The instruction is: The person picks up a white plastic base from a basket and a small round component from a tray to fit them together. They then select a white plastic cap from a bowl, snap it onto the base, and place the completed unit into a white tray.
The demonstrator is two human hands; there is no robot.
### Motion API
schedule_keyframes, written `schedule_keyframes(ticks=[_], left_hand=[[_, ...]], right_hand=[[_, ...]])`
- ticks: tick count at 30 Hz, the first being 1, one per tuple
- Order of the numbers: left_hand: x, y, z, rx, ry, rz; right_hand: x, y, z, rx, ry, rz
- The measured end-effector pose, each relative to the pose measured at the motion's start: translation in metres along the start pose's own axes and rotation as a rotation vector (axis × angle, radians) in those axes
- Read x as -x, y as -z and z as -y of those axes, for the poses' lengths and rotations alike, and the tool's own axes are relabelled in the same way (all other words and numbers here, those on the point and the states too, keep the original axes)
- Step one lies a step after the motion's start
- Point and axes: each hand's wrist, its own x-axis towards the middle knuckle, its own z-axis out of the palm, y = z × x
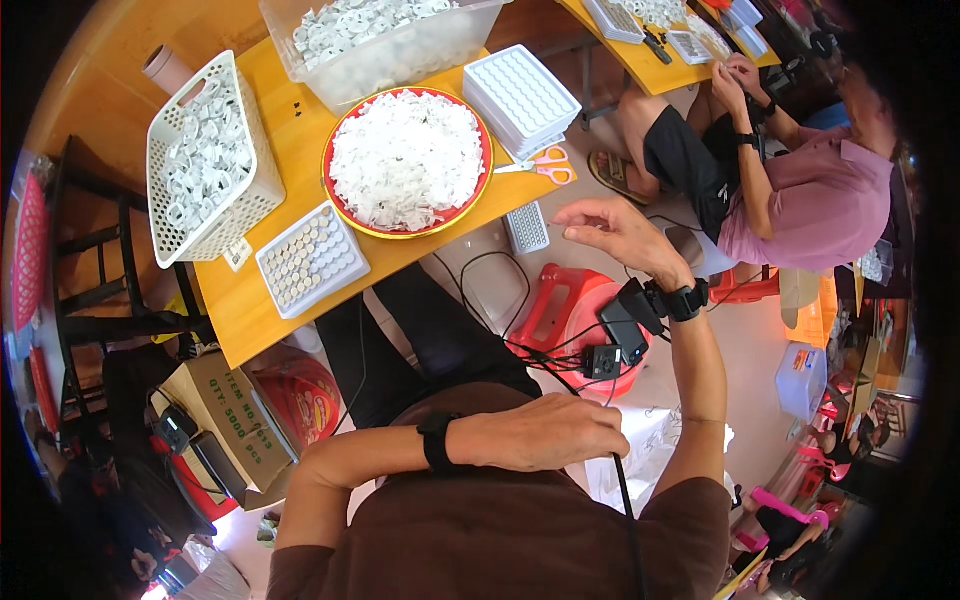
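My left hand (540,435) reaches across in front of my body, its fingers closed round a black cable (629,510) that hangs down past my shirt. Out to the right, my right hand (625,240) is raised off the table with fingers stretched and nothing visible in them. Just below its black wrist strap (686,300), a dark phone-like device (624,332) and a small black box (602,362) with several wires rest on a red stool (550,303). Orange-handled scissors (556,166) lie at the table corner near the right hand.
On the yellow table (240,345) stand a white basket (262,170) of small parts, a clear bin (400,62), a red-rimmed round tray (488,170) of white pieces, stacked white trays (525,95) and a partly filled tray (345,265). A co-worker (800,200) sits at right.
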Motion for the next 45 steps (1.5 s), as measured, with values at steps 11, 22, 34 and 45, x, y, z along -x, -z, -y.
schedule_keyframes(ticks=[11, 22, 34, 45], left_hand=[[-0.019, 0.035, 0.003, 0.011, -0.036, -0.114], [-0.038, 0.036, 0.003, 0.029, -0.106, 0.043], [-0.056, -0.013, 0.004, -0.069, -0.148, 0.125], [-0.053, 0.007, -0.038, 0.327, -0.136, 0.314]], right_hand=[[0.143, -0.034, -0.113, -0.292, -0.324, 0.792], [0.153, -0.187, -0.025, 0.373, 0.130, -0.049], [-0.110, -0.255, 0.001, 0.671, 0.197, 0.371], [-0.120, -0.292, -0.006, 0.751, 0.395, 0.998]])
